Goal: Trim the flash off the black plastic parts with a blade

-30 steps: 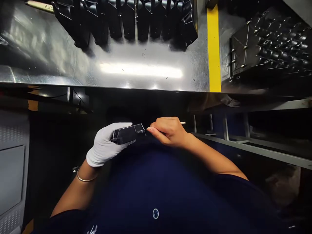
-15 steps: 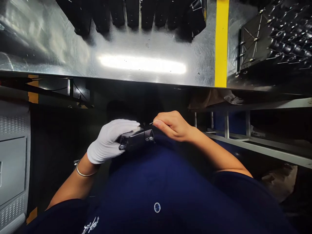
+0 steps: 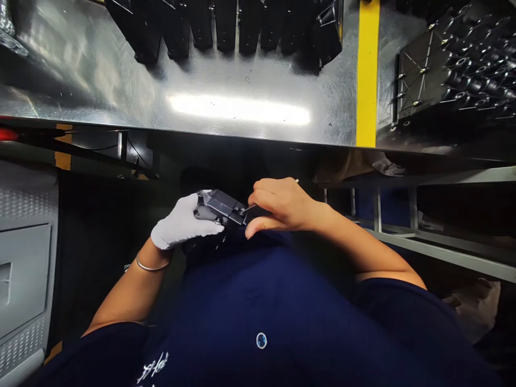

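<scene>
My left hand (image 3: 183,223), in a white glove, is closed around a black molded plastic part (image 3: 221,204). The part is tilted in front of my dark blue shirt, its long face turned up and one end toward my other hand. Bare, my right hand (image 3: 280,204) grips a thin tool (image 3: 250,208) with a slim metal tip. That tip reaches the right end of the part, by a small recess; whether it touches there I cannot tell. A pale end of the tool pokes out behind the fingers, and the rest is hidden in the palm. The thumb lies beside the part's corner.
Beyond my hands runs a shiny metal table (image 3: 242,131) with a yellow stripe (image 3: 367,75). Several black parts (image 3: 226,27) stand in a row on it, and more are stacked (image 3: 471,75) at right. A metal frame (image 3: 435,247) is at lower right, a grey cabinet (image 3: 24,269) at left.
My left hand has turned the black part over to show its long face. My right hand has shifted slightly left, bringing the tool tip to the part's end.
</scene>
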Demonstrator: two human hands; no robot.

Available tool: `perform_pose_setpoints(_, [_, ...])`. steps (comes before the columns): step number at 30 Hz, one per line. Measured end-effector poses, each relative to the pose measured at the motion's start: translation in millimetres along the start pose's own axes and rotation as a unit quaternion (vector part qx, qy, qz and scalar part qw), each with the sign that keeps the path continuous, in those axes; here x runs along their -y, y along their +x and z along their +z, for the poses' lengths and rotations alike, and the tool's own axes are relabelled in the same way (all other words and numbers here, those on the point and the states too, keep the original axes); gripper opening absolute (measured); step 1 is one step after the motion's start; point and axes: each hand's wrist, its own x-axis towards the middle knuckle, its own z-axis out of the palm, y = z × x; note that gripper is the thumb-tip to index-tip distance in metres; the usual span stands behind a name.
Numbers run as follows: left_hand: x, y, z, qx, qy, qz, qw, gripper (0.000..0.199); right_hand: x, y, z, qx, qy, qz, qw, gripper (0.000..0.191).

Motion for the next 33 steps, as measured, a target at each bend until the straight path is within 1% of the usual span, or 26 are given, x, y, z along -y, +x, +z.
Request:
perform_pose_setpoints(3, [0,6,-4.2,0.071,-0.047,-0.036,0.996,0.052,0,9,-1,0.046,-0.02,-0.027,0.998,0.062])
perform_pose_setpoints(5, [1,7,-5.3,0.099,-0.067,-0.045,0.992,0.05,-1,12,-1,0.068,-0.014,-0.052,0.996,0.062])
perform_pose_setpoints(6, [2,8,-5.5,0.103,-0.071,-0.044,0.991,0.05,-1,13,-1,0.071,-0.012,-0.061,0.996,0.061])
perform_pose_setpoints(8, [6,8,-5.9,0.098,-0.072,-0.04,0.992,0.048,-1,13,2,0.057,-0.016,-0.069,0.996,0.06])
perform_pose_setpoints(13, [13,9,-6.9,0.083,-0.084,-0.033,0.992,0.049,-1,13,10,-0.042,-0.038,-0.051,0.997,0.06])
perform_pose_setpoints(15, [13,10,-6.6,0.074,-0.102,-0.032,0.992,0.05,-1,14,12,-0.056,-0.044,-0.053,0.996,0.06])
perform_pose_setpoints(19, [11,10,-4.8,0.059,-0.111,-0.023,0.992,0.049,0,16,15,-0.046,-0.051,-0.051,0.996,0.061])
perform_pose_setpoints(24, [8,11,-3.7,0.08,-0.116,0.01,0.99,0.049,0,17,15,-0.066,-0.054,-0.033,0.996,0.064])
perform_pose_setpoints(26, [7,12,-3.5,0.065,-0.111,0.017,0.992,0.048,-1,17,15,-0.059,-0.059,-0.031,0.996,0.064])
perform_pose_setpoints(29, [6,13,-3.1,0.038,-0.096,0.012,0.995,0.05,-1,17,14,-0.035,-0.056,-0.014,0.998,0.065])
perform_pose_setpoints(33, [8,14,-2.7,0.046,-0.101,-0.007,0.994,0.052,1,18,12,-0.02,-0.022,0.002,1.0,0.066])
